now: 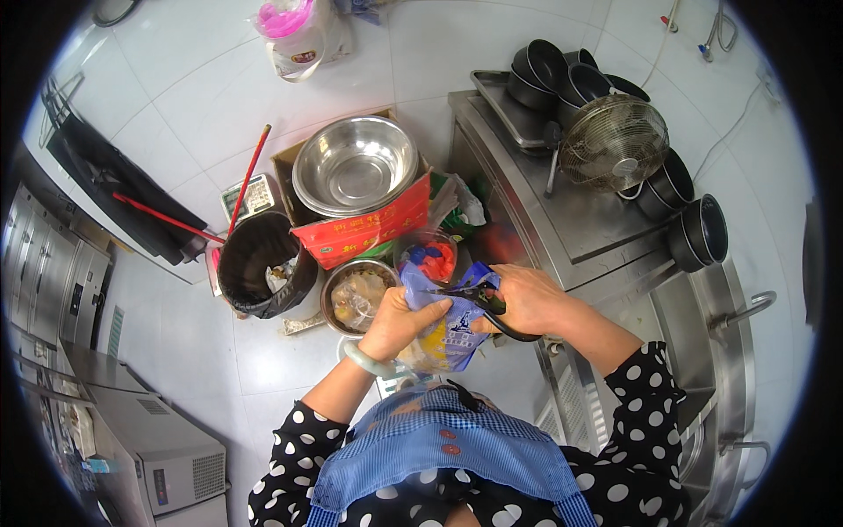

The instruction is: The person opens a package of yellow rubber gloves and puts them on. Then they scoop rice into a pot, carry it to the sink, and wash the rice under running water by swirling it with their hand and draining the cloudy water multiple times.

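My left hand [405, 323], with a pale green bangle at the wrist, pinches the top of a blue and yellow plastic bag [454, 342] that bears printing. In my right hand [527, 303] are black-handled scissors [490, 306], whose blades lie at the upper part of the bag. A strip of blue plastic stands up beside the blades, near my right fingers. Just beyond the bag is a clear container [438, 257] with red and blue pieces in it. Left of my left hand, a metal bowl [327, 304] holds a clear plastic bag with contents I cannot make out.
A black-lined bin [234, 280] with red sticks stands at the left. Steel basins [355, 165] rest on a cardboard box with a red flap [369, 227]. On the steel counter [579, 230] at the right are black pots [701, 230] and a fan [612, 141]; steel sinks [688, 349] adjoin it.
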Tool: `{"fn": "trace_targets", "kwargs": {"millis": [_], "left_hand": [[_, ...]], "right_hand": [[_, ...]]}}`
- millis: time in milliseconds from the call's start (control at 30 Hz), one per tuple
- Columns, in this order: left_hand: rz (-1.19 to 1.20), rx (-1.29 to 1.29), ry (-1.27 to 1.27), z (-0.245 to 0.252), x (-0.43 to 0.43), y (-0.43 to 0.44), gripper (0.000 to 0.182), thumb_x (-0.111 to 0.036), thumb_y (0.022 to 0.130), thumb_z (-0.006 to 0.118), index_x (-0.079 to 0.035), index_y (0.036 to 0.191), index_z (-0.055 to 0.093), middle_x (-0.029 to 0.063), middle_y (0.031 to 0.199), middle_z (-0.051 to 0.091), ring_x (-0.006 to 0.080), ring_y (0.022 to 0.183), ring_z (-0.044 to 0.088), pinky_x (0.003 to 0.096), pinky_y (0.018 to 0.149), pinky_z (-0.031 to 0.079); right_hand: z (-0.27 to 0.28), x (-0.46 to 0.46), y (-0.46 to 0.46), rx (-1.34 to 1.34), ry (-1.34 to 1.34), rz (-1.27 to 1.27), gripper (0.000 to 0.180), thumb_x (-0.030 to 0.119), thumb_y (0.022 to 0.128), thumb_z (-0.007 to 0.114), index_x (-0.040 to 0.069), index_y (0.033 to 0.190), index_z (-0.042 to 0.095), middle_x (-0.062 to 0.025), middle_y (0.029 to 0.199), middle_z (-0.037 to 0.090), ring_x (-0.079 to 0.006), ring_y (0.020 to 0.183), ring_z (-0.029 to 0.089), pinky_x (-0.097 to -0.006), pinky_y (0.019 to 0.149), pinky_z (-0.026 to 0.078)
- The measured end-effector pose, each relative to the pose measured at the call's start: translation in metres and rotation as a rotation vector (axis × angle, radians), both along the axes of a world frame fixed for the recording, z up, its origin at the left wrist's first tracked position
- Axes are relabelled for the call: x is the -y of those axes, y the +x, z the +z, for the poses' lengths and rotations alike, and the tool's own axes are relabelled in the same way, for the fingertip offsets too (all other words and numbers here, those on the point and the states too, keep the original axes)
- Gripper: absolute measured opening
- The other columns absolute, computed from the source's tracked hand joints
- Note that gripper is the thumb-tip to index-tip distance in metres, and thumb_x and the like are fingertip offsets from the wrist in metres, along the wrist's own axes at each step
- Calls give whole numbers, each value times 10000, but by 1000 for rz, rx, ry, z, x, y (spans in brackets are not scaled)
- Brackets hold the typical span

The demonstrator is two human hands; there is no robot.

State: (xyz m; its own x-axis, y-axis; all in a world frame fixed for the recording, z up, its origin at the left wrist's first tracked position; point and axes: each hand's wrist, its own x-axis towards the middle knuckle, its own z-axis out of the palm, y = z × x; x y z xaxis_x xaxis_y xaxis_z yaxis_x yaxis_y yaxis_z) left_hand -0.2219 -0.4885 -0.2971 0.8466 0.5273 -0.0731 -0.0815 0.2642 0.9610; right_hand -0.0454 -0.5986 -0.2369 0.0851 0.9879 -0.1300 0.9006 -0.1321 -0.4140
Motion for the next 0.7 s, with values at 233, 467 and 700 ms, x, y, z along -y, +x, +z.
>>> {"fn": "trace_targets", "kwargs": {"millis": [233, 467, 700], "left_hand": [[-37, -43, 54, -3, 0, 3, 109, -85, 813, 632, -22, 901, 649, -24, 782, 622, 34, 685, 518, 192, 607, 428], [-182, -68, 131, -6, 5, 23, 131, -81, 810, 629, -22, 926, 642, -13, 799, 627, 43, 708, 528, 207, 641, 443], [-252, -24, 167, -8, 6, 55, 155, -83, 803, 633, -20, 945, 628, -14, 786, 619, 52, 717, 530, 228, 655, 451]], "right_hand": [[-4, 4, 3, -116, -153, -100, 586, 550, 649, 675, 115, 1025, 563, -148, 864, 617, -349, 805, 591, -419, 697, 467], [-13, 12, 8, -151, 65, -70, 592, 576, 658, 660, 114, 1017, 566, -139, 797, 620, -346, 786, 590, -417, 684, 459], [-17, 30, 28, -170, 113, -199, 489, 468, 679, 703, 103, 988, 598, -115, 692, 592, -308, 632, 570, -355, 591, 442]]}}
